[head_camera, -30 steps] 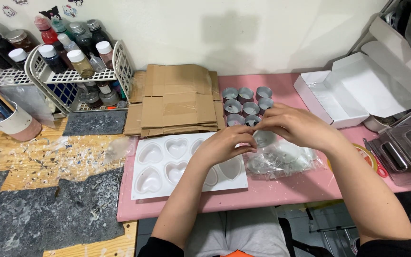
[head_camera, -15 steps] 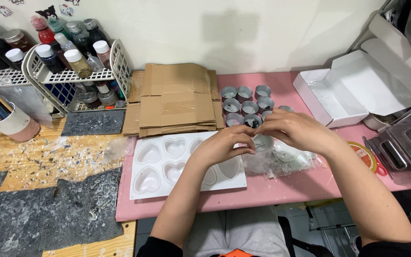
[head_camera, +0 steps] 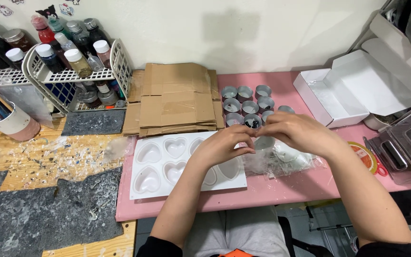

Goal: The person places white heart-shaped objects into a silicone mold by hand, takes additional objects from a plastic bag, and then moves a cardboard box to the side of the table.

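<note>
Tealight cups, small round metal ones, stand in a cluster on the pink counter just beyond the fingers; one cup sits directly under the fingertips. Largest nearby, flattened cardboard lies beyond and to the left of the fingers, and an open white box stands beyond to the right. Below the left hand lies a white heart mould. A clear plastic bag rests under the right hand. Both hands meet with fingertips pinched narrow together; what they hold is too small to tell.
</note>
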